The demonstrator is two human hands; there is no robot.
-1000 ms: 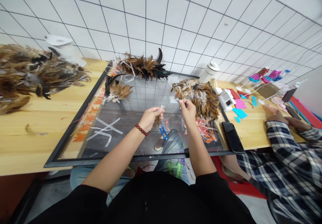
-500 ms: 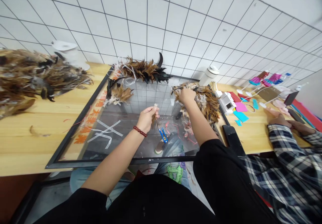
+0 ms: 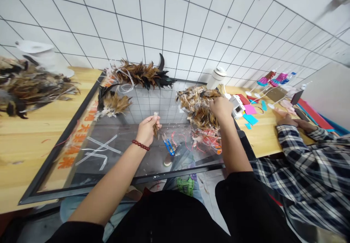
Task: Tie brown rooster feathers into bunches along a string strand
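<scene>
My left hand [image 3: 149,128] is closed in a pinch around a small bunch of feathers [image 3: 155,130], pale ends up and brown parts hanging below. It is above the glass panel [image 3: 131,166]. My right hand [image 3: 222,108] is at the right side of a heap of brown and pale feathers [image 3: 198,102], fingers curled in; what they hold is hidden. Blue thread snips [image 3: 168,146] lie on the glass between my hands. Tangled red and pink threads [image 3: 206,139] lie just below the heap.
A feather strip [image 3: 142,73] and a tan feather clump [image 3: 115,104] lie at the glass's back left. Crossed clear strips [image 3: 102,146] are at left. More feathers [image 3: 35,86] cover the far-left table. A white bottle [image 3: 217,77] and device [image 3: 237,106] stand right, near a person's plaid sleeve [image 3: 295,144].
The view has shifted to the right. My right hand has moved from the left part of the feather heap to its right side. My left hand still pinches the feathers.
</scene>
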